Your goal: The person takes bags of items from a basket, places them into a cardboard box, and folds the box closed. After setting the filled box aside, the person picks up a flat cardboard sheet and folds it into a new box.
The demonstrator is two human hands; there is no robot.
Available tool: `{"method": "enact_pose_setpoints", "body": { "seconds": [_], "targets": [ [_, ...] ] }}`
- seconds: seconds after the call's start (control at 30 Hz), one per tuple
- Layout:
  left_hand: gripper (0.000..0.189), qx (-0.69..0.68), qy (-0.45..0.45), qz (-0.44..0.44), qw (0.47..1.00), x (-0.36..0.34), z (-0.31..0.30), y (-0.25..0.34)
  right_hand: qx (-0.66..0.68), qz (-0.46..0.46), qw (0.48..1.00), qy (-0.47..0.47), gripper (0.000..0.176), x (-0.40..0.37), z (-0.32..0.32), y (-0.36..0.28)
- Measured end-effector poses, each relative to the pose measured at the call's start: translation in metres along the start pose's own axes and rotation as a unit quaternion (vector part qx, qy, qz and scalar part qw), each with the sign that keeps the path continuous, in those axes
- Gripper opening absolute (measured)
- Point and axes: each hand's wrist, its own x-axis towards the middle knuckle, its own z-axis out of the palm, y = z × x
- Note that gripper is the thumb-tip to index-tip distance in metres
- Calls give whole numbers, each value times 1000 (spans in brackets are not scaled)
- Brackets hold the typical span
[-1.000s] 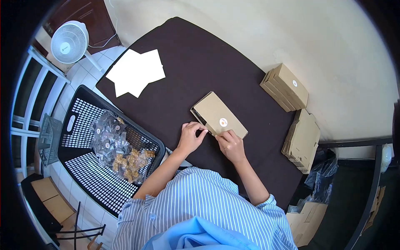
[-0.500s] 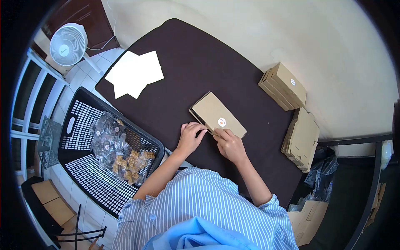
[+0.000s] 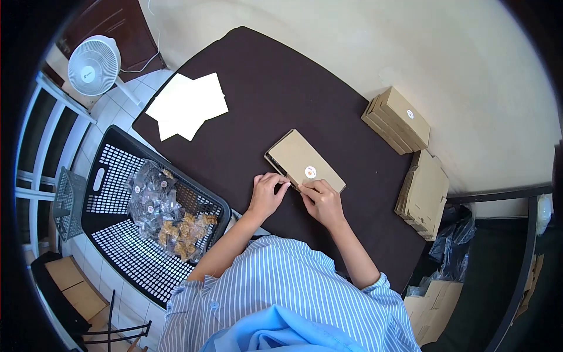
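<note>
A flat brown cardboard box [image 3: 305, 157] with a round white sticker [image 3: 310, 172] on its lid lies slantwise on the dark table. A narrow dark gap shows along its left side. My left hand [image 3: 268, 195] is closed at the near left part of the box edge, thumb and fingertips pinched together there. Just right of it, my right hand [image 3: 322, 201] has its fingers bent and pressed against the same near edge, beside the sticker. The fingertips partly hide that edge, and the exact grip under them does not show.
White sheets [image 3: 186, 107] lie at the table's far left. Stacked closed boxes [image 3: 404, 117] and flat cardboard pieces [image 3: 423, 190] stand along the right side. A black basket [image 3: 120, 234] with clear packets [image 3: 153, 199] adjoins the left edge; a white fan [image 3: 94, 66] stands beyond.
Both hands stay at the near edge of the box with almost the same finger positions. The whole view has shifted very slightly.
</note>
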Motion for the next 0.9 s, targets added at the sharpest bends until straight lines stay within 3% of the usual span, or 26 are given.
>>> {"method": "enact_pose_setpoints", "body": {
  "seconds": [0.33,0.4,0.43,0.5,0.53,0.6,0.63,0.77,0.87,0.9],
  "targets": [
    [19,-70,12,-79,994,5,4,1,-34,-8,999,-7,14,-3,5,0],
    [21,-71,9,-78,994,5,5,0,31,34,998,-53,21,2,1,2],
    [25,-105,50,-88,989,5,6,-2,31,36,997,-53,21,7,-2,4],
    [38,-117,87,-126,981,12,-1,1,17,71,997,1,45,19,-6,7],
    [46,-106,118,-131,978,17,1,-5,18,72,997,2,45,18,-4,9],
    [51,-79,83,-179,977,27,-3,-10,24,197,978,-62,69,17,3,16],
    [51,-78,83,-177,977,30,-5,-11,12,219,970,-106,79,17,4,18],
    [53,-41,35,-158,986,33,-9,-12,-22,248,962,-113,79,15,6,13],
    [53,-34,10,-154,987,36,-15,-23,-66,222,972,-48,79,-1,2,6],
    [54,-40,-10,-166,985,36,-15,-25,-79,252,965,3,77,-12,-1,0]
  ]
}}
